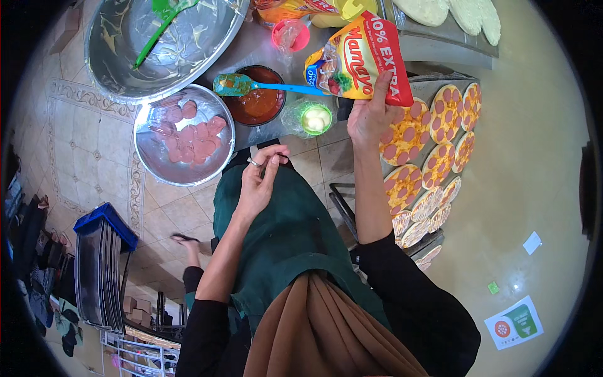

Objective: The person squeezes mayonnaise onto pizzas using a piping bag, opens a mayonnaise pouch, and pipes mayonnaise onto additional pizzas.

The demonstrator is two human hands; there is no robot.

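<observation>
My right hand [372, 110] grips the lower edge of a Mamayo mayonnaise pouch [358, 56], thumb across its front. My left hand [261, 174], a ring on one finger, is raised before the green apron with thumb and fingertips together; whether something small is between them cannot be told. A blue-handled spatula [287, 88] lies across a dark bowl of red sauce [256, 106], its handle end hidden behind the pouch. Near it stands a green-rimmed cup with white round pieces [315, 118]. To the left is a metal bowl [143, 160] holding sliced sausage [193, 141].
A large metal basin [106, 85] with a green spatula [158, 37] is at the upper left. A pink cup [290, 35] and another pouch [282, 12] stand at the back. Trays of topped pizza rounds [440, 165] are at the right, plain dough [476, 19] above.
</observation>
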